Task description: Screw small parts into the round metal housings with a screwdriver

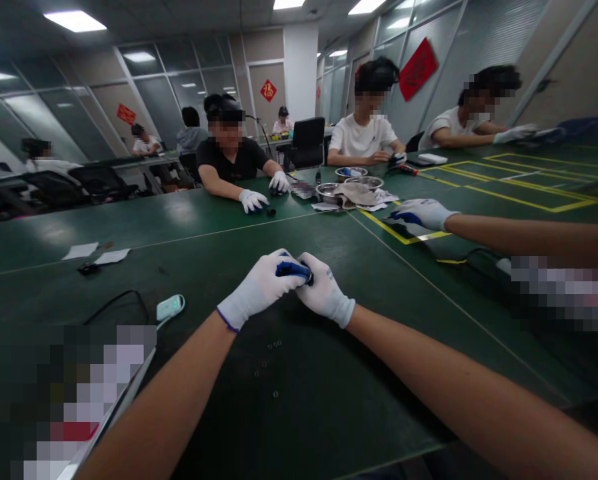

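My left hand and my right hand meet above the green table, both in white gloves with blue palms. Between them they grip a small dark part, mostly covered by the fingers, so its kind cannot be made out. The fingers of both hands are curled closed around it. Below the hands, several tiny ring-shaped pieces lie scattered on the tabletop.
A small light-blue device with a cable lies left. Metal bowls with a cloth stand mid-table. A co-worker's gloved hand reaches in from the right. Another person works opposite. Paper slips lie at left.
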Demonstrator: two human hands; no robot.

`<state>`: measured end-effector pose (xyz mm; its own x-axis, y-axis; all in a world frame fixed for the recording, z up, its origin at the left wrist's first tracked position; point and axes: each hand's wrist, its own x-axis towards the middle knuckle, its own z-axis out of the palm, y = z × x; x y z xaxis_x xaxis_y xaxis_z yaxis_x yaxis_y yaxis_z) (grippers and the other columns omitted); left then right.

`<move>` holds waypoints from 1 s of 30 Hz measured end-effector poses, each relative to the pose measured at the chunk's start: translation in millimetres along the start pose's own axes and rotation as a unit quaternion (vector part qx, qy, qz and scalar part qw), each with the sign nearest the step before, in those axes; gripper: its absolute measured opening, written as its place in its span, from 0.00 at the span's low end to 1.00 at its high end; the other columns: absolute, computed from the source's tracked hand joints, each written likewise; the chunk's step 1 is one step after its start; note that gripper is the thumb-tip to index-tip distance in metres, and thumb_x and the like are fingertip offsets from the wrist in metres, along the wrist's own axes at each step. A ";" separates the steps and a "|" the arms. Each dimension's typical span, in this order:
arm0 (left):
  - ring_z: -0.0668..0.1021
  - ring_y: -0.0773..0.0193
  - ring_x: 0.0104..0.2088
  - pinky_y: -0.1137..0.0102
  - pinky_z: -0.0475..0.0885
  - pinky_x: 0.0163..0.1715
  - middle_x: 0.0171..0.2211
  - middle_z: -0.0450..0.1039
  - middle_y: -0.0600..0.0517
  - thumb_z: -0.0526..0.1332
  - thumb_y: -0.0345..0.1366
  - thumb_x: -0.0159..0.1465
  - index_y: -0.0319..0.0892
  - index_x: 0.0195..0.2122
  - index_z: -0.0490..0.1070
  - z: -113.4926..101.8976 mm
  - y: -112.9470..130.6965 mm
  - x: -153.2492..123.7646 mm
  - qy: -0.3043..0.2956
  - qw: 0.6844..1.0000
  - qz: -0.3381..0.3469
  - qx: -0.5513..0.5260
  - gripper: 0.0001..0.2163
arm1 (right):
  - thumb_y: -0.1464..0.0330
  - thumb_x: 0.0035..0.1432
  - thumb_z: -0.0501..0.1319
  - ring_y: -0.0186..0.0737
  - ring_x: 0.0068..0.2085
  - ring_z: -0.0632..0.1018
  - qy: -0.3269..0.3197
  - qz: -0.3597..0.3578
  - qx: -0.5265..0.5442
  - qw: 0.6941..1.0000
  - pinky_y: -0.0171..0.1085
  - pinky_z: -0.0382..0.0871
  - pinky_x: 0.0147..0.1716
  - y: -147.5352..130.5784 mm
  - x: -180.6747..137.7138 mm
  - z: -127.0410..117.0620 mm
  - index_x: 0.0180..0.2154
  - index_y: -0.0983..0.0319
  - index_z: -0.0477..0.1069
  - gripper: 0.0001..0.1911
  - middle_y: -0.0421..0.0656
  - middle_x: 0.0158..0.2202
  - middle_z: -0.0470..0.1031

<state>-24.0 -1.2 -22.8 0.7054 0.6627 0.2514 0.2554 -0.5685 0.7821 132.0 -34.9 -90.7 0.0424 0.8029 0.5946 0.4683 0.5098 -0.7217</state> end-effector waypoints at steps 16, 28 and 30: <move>0.83 0.57 0.45 0.58 0.76 0.55 0.43 0.83 0.48 0.65 0.31 0.62 0.41 0.41 0.80 -6.1 1.9 1.6 0.007 0.999 -0.029 -0.036 0.07 | 0.66 0.49 0.59 0.36 0.26 0.65 0.001 0.009 0.010 1.000 0.37 0.58 0.27 3.2 3.1 -3.4 0.27 0.56 0.57 0.08 0.36 0.24 0.62; 0.79 0.58 0.43 0.61 0.76 0.49 0.41 0.77 0.49 0.67 0.33 0.62 0.43 0.38 0.83 -11.4 -1.7 1.0 -0.017 0.996 -0.001 0.089 0.06 | 0.69 0.48 0.59 0.36 0.28 0.66 -0.044 0.006 -0.002 0.999 0.36 0.59 0.28 6.8 3.0 -2.6 0.27 0.56 0.57 0.09 0.36 0.25 0.63; 0.78 0.59 0.41 0.63 0.76 0.47 0.39 0.76 0.50 0.66 0.33 0.62 0.43 0.36 0.83 -11.3 -2.7 1.0 -0.037 0.996 0.000 0.087 0.05 | 0.69 0.49 0.59 0.36 0.27 0.67 -0.057 -0.011 0.000 0.998 0.36 0.59 0.28 6.2 2.3 -2.2 0.28 0.56 0.57 0.08 0.36 0.25 0.63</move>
<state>-31.5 6.4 -18.2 0.7504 0.6287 0.2042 0.3609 -0.6485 0.6703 137.0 -30.6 -93.1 -0.0685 0.8210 0.5668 0.4679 0.5282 -0.7086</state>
